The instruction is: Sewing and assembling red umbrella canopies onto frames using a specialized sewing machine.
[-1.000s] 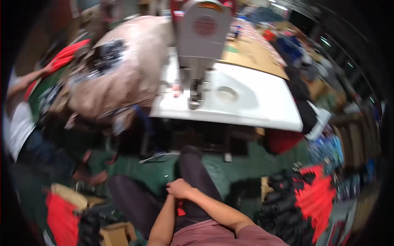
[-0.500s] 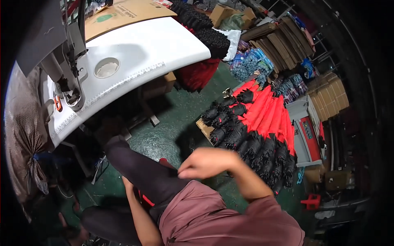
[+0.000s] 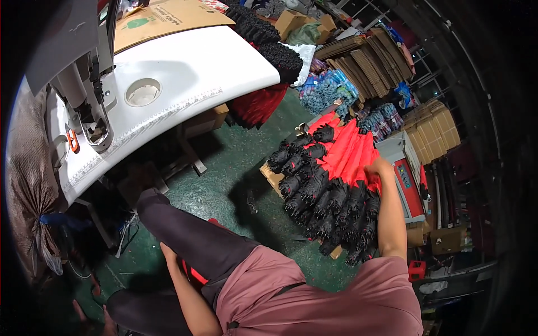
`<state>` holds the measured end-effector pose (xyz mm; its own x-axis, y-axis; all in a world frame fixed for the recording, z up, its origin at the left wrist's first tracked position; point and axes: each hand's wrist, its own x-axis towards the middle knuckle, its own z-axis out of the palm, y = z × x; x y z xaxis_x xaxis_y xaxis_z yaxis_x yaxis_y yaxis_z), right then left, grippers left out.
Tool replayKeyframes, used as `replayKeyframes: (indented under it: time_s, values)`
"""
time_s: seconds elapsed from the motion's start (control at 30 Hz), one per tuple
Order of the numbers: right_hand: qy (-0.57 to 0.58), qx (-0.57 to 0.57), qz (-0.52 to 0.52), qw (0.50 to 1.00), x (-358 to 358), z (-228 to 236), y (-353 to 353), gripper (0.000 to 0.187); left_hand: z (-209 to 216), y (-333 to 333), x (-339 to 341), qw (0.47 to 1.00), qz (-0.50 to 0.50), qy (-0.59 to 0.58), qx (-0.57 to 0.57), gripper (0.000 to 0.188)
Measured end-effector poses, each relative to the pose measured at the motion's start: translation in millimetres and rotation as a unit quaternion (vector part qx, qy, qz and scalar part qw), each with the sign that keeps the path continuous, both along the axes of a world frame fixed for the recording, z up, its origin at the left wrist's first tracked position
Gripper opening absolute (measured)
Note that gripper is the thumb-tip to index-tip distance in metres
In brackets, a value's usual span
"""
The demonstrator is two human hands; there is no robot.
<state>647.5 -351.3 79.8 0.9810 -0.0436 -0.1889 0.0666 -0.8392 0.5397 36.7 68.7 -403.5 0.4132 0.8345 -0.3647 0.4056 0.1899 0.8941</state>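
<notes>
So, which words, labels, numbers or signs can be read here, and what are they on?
I won't copy lettering, but here's where it stands:
Cardboard sheet: dark printed lettering beside a green shape.
White table: ruler strip along its edge, the fine marks too small to read.
Red control panel: small markings, unreadable.
Red-and-black bundles: no text visible.

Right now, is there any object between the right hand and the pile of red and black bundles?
No, nothing visible: the right hand is at the right edge of the pile of red and black bundles, seemingly touching it.
</notes>
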Motion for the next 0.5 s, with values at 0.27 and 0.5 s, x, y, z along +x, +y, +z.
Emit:
replayKeyframes:
  time_s: [0.27, 0.5]
  values:
    - [0.073, 0.117, -0.182, 0.974, -59, 3, 16, 0.103, 23, -1, 9, 1.0, 0.003, -0.022, -0.009, 0.044]
    - [0.198, 0.16, -0.187, 0.949, -53, 2, 13, 0.107, 22, -1, -3, 0.999, 0.003, 0.018, 0.042, 0.043]
